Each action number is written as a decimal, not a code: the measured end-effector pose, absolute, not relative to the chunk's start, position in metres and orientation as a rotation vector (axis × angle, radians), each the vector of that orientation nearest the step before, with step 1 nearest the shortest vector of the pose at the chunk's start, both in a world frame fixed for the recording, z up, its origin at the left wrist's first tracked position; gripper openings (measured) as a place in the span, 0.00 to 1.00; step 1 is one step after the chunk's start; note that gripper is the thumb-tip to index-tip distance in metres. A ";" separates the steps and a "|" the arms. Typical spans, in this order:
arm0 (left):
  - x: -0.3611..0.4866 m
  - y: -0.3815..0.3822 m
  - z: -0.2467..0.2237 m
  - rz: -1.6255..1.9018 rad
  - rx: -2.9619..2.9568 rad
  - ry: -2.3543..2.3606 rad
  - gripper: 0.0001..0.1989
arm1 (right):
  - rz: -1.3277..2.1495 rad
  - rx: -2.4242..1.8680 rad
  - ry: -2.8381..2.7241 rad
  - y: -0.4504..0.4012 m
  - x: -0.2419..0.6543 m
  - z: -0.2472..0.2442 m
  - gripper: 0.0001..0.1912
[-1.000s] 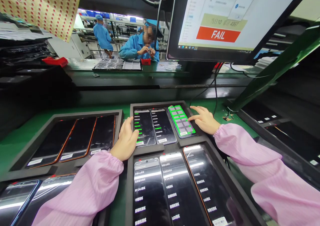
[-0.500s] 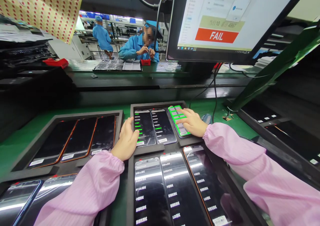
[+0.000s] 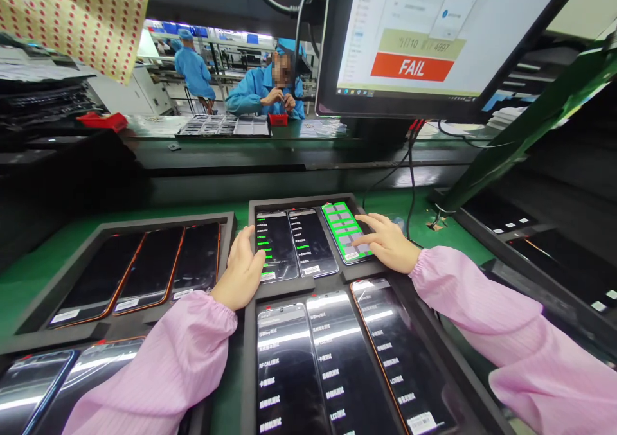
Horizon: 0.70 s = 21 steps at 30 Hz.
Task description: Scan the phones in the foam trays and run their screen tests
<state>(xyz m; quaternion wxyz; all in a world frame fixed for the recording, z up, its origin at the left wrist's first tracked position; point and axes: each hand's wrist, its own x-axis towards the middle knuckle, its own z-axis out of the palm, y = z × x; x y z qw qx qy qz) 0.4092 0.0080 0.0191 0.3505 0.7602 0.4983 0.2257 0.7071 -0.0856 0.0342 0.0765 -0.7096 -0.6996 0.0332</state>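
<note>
My right hand point(image 3: 391, 243) has its fingers spread over the right edge of a phone with a green and grey screen point(image 3: 344, 232); whether the fingertips touch the glass I cannot tell. My left hand point(image 3: 240, 269) rests with fingers apart at the left rim of the black tray point(image 3: 279, 287), beside a phone with white and green text lines point(image 3: 276, 245). Between that phone and the green one lies another dark phone point(image 3: 313, 242). Nearer to me in the same tray are three phones with white text, one of them orange-edged point(image 3: 400, 351).
Another tray point(image 3: 103, 236) at the left holds several phones. A monitor point(image 3: 419, 36) showing FAIL hangs above, with black cables point(image 3: 411, 191) below it. More phones lie at the right point(image 3: 554, 255). Across the bench a person in blue point(image 3: 265, 88) sits handling something small.
My right hand has moved to the right, off the middle of the green-screened phone toward its right edge. My left hand has hardly moved. The whole view has shifted slightly.
</note>
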 end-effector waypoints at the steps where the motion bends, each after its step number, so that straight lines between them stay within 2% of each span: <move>1: 0.409 0.008 0.019 0.585 1.968 1.293 0.30 | 0.091 -2.147 -2.075 -0.087 0.710 0.034 0.24; 9: 0.410 0.007 0.022 0.578 1.960 1.297 0.30 | 0.062 -2.285 -1.937 -0.084 0.726 0.037 0.23; 21: 0.409 0.009 0.019 0.624 1.951 1.266 0.30 | 0.034 -2.244 -1.944 -0.088 0.727 0.036 0.23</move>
